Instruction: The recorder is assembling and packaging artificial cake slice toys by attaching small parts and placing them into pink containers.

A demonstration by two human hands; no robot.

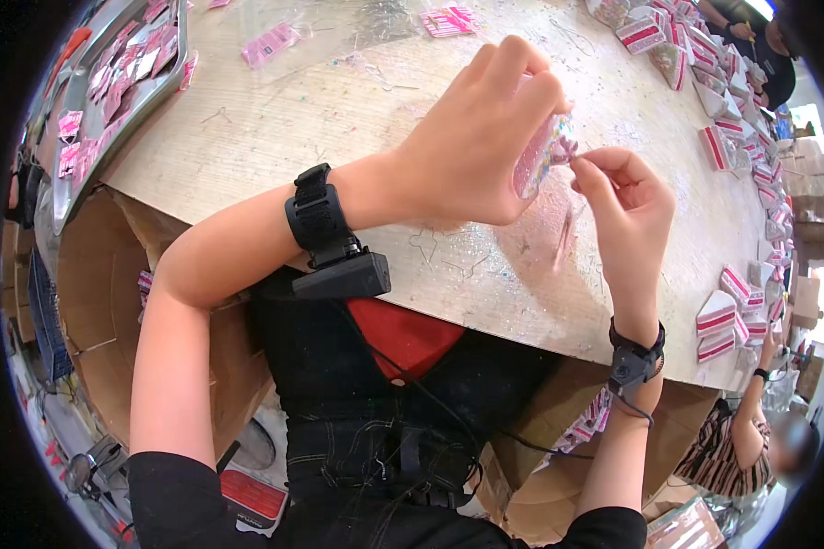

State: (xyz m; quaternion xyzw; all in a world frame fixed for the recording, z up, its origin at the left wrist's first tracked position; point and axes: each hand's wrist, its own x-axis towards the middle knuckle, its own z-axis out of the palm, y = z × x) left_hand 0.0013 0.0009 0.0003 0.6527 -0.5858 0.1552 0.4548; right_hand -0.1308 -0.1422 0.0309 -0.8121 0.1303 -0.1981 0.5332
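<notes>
- A metal tray [65, 206] with pink cards sits far left on the desk [320, 119]; its top is cut off.
- The left hand [490, 137] curls around a shiny pink thing [528, 166] with bright dots, above the desk. The fingers and palm hide much of it, so I can't tell its full shape.
- A small pink bit [564, 150] sticks out between the hands.
- The right hand [627, 197] pinches that bit's edge with thumb and finger, its other fingers bent.
- At far right, many wrapped packs [717, 316] crowd together; the far ones look squished and blurry.
</notes>
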